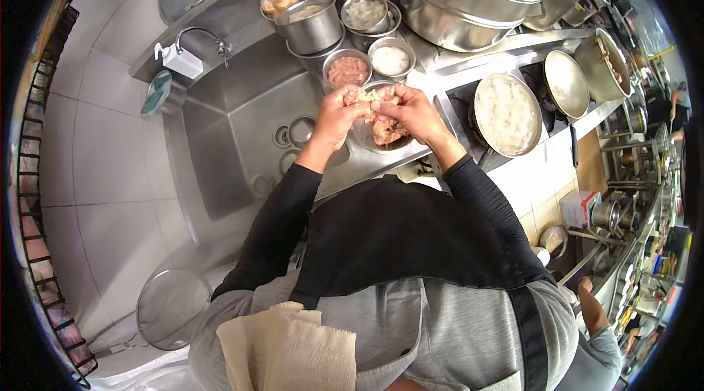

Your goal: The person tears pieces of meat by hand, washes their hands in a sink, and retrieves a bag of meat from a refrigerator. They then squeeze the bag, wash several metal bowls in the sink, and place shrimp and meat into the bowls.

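Observation:
Both my hands meet over a steel bowl (364, 139) at the sink's right edge. My left hand (337, 116) and my right hand (412, 114) pinch a piece of pale pink meat (372, 104) between their fingertips. More reddish-brown meat (389, 132) lies in the bowl beneath. Just beyond my left hand is a bowl of pink meat strips (347, 70). Behind my right hand sits a bowl with white contents (390, 60), and farther back a bowl of whitish pieces (365, 13).
A steel sink (220, 142) with a faucet (222, 46) lies at left. Large steel pots (455, 17) stand at the back. On the stove at right are a pan of bubbling liquid (507, 114) and a smaller pan (567, 83). Another person (598, 340) is at lower right.

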The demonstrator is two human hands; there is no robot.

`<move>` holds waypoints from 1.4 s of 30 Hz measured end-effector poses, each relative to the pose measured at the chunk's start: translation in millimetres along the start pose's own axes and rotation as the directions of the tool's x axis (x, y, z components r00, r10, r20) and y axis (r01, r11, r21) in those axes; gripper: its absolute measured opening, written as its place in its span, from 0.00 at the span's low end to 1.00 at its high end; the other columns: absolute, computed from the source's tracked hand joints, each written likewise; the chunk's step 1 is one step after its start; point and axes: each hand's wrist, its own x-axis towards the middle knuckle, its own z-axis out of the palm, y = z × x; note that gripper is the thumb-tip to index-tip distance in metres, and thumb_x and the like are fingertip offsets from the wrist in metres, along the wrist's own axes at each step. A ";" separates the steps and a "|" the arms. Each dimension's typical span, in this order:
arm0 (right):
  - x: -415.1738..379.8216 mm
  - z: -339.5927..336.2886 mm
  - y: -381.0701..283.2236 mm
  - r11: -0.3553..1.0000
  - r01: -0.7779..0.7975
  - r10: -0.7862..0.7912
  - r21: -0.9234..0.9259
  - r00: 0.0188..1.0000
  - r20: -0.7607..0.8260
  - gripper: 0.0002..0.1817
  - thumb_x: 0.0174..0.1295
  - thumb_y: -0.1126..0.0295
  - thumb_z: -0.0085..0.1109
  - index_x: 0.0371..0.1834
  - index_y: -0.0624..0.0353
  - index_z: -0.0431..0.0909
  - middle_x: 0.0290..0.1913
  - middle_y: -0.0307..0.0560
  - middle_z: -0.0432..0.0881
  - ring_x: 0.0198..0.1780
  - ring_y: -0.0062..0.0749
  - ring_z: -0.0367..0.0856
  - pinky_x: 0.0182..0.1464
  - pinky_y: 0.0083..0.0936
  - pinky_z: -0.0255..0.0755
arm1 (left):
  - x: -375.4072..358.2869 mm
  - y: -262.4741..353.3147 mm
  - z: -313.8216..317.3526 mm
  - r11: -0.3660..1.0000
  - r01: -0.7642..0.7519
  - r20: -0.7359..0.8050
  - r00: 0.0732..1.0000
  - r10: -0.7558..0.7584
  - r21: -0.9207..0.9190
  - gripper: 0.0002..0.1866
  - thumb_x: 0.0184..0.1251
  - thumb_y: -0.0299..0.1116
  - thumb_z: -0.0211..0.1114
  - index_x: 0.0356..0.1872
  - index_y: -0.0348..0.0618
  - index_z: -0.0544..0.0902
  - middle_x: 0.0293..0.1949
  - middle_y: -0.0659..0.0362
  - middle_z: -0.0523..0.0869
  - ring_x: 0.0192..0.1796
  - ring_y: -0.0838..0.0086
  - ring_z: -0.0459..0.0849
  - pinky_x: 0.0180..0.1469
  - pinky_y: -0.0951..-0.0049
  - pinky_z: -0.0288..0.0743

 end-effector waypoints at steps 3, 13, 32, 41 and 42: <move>-1.3 -2.4 -1.2 0.999 0.009 -0.008 0.037 1.000 -0.019 0.06 0.63 0.75 0.64 0.41 0.64 0.80 0.36 0.41 0.85 0.35 0.21 0.83 0.39 0.17 0.78 | -1.1 -2.9 5.4 0.980 -0.047 -0.060 0.998 0.036 -0.195 0.10 0.65 0.19 0.60 0.47 0.39 0.76 0.41 0.57 0.84 0.42 0.73 0.84 0.43 0.72 0.78; -16.0 -27.4 -6.7 0.583 -0.128 -0.029 0.802 0.984 0.178 0.04 0.62 0.79 0.52 0.38 0.62 0.76 0.29 0.39 0.74 0.29 0.20 0.72 0.29 0.17 0.70 | -9.1 18.0 -21.2 0.829 -0.119 0.023 0.987 0.157 -0.546 0.08 0.64 0.28 0.63 0.44 0.43 0.79 0.40 0.56 0.84 0.48 0.64 0.85 0.55 0.65 0.80; -108.5 -246.4 30.2 0.850 -0.329 0.105 -0.412 0.871 -0.480 0.18 0.59 0.71 0.60 0.51 0.68 0.77 0.33 0.46 0.83 0.36 0.27 0.83 0.43 0.24 0.78 | -18.8 7.2 -21.9 0.789 0.230 0.039 0.967 -0.253 -0.571 0.18 0.75 0.30 0.51 0.60 0.33 0.71 0.58 0.48 0.79 0.60 0.63 0.79 0.60 0.64 0.77; -113.6 -323.1 59.3 0.009 -0.581 -0.075 -0.814 0.811 -0.580 0.23 0.48 0.58 0.72 0.40 0.66 0.79 0.36 0.63 0.85 0.42 0.55 0.85 0.45 0.43 0.78 | -8.7 -10.4 -2.1 0.969 0.192 0.003 0.981 -0.194 -0.158 0.16 0.74 0.29 0.56 0.60 0.41 0.73 0.57 0.57 0.78 0.56 0.70 0.79 0.58 0.64 0.75; -111.7 -322.2 56.1 0.047 -0.598 -0.169 -0.800 0.785 -0.597 0.21 0.52 0.59 0.69 0.40 0.66 0.79 0.36 0.64 0.85 0.42 0.56 0.85 0.46 0.43 0.79 | -7.0 -10.2 -0.1 0.969 0.188 -0.010 0.981 -0.192 -0.159 0.16 0.74 0.29 0.56 0.60 0.41 0.73 0.57 0.57 0.78 0.56 0.70 0.79 0.58 0.64 0.75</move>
